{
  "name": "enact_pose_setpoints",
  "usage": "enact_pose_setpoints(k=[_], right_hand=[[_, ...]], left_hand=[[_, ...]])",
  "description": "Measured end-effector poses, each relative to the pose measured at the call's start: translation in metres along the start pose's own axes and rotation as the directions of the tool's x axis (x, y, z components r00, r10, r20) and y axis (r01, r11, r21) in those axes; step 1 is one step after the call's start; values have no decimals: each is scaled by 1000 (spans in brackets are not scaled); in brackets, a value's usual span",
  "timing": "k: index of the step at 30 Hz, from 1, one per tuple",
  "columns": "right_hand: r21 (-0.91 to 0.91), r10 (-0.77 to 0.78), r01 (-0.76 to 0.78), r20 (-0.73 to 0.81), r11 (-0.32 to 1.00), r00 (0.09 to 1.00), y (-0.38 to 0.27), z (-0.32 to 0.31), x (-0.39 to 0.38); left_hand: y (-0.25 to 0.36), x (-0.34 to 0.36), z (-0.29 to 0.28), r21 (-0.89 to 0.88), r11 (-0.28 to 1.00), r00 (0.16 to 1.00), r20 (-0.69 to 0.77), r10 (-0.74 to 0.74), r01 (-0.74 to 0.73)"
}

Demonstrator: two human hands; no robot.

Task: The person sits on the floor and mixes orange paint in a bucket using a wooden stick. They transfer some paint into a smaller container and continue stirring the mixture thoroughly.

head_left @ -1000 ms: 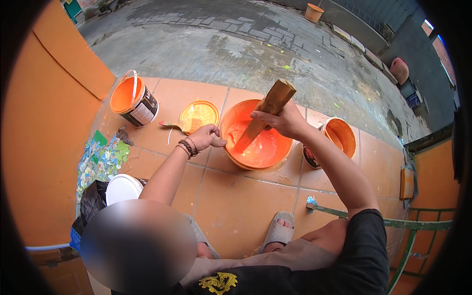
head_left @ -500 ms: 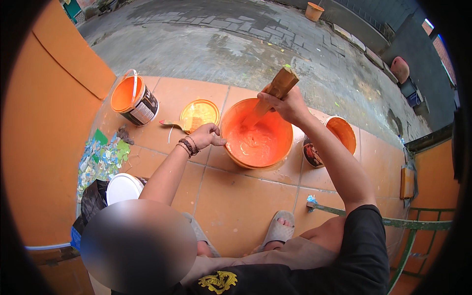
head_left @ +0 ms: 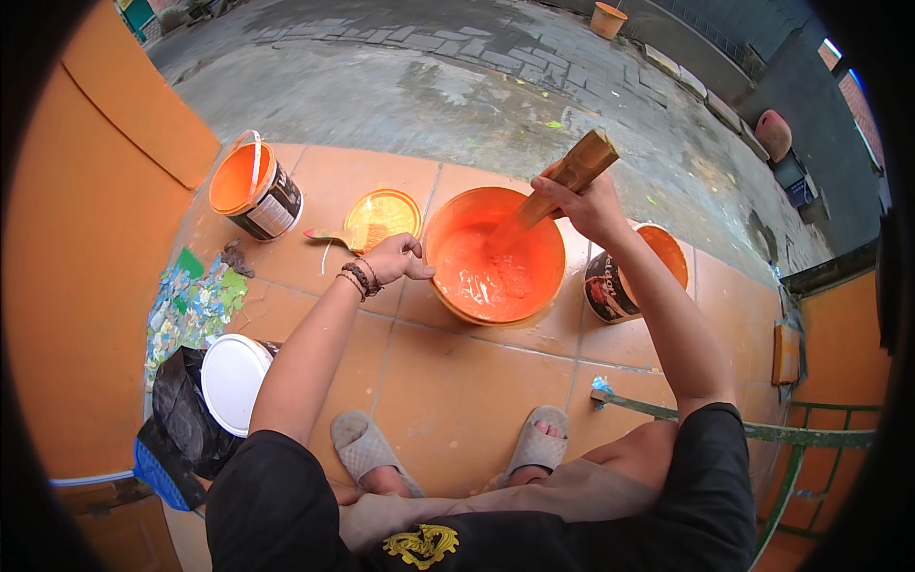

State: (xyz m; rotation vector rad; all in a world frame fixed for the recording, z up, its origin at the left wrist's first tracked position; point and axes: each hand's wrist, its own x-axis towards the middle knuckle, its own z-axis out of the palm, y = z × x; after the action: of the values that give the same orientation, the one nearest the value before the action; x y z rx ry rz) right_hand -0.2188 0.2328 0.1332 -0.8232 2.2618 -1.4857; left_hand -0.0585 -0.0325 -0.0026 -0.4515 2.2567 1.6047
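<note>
My right hand is wrapped round the upper part of a wooden stick. The stick slants down to the left into a bucket of bright orange paint, where its lower end is coated and sunk in the paint. At the bucket's left rim is my left hand, its fingers curled and pinching the edge. Just beyond that hand, a paintbrush lies with its bristles over a round, orange-smeared lid.
An orange-lined paint pail stands at far left, another pail right of the bucket. Paint flakes, a white-lidded tub and a black plastic bag are at left. A green metal rail juts in at right.
The right hand and the stick's top have swung right, so the stick leans more and its lower part has shifted right through the paint. My left hand stays at the rim.
</note>
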Motion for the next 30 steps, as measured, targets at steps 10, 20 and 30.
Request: enact_pose_setpoints(k=[10,20,30], right_hand=[[26,180,-185,137,982,974,-6,-11,-12],[-58,6,-5,17,998,1000,-7,12,0],[-105,3,-5,-17,994,1000,-7,8,1]], left_hand=[[-2,-9,0,-7,1000,999,-36,-1,1],[10,-10,-3,95,995,998,-50,-30,35],[18,-13,-3,69,993,995,-44,-90,93]])
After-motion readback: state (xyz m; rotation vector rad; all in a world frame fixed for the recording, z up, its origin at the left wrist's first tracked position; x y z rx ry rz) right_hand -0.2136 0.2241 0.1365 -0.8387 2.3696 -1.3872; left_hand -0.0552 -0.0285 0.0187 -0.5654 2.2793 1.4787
